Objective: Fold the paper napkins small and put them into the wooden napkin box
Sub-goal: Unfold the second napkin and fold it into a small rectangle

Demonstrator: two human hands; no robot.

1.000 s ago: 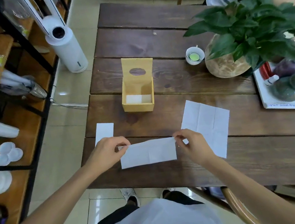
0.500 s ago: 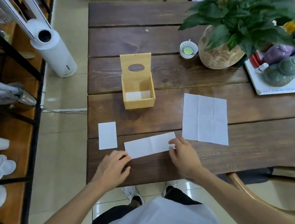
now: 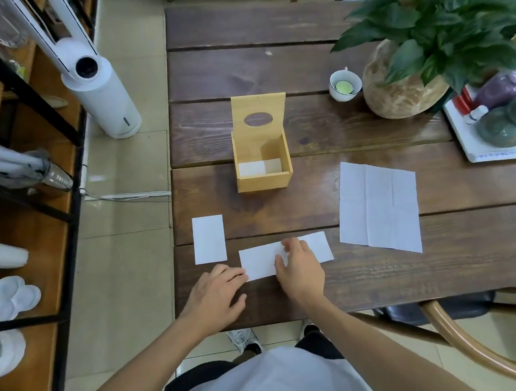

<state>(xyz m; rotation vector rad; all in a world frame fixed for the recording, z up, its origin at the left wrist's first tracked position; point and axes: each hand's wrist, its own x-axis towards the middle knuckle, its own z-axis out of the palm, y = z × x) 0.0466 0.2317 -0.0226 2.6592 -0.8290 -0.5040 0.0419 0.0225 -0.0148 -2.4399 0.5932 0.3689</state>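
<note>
A person standing at a dark plank table presses a half-folded paper napkin, now a long white strip, flat near the table's front edge. The right hand lies loosely spread over the strip's middle, fingers on the paper and clasping nothing, while the left hand rests open on the wood with its fingertips touching the strip's left end. The next fold looks best made by pinning the left end, bringing the right end across to meet it squarely, then running fingers along the crease so the packet stays thin. A smaller folded napkin waits just to the left, an unfolded napkin lies to the right, and the wooden napkin box stands open beyond with white paper already inside.
</note>
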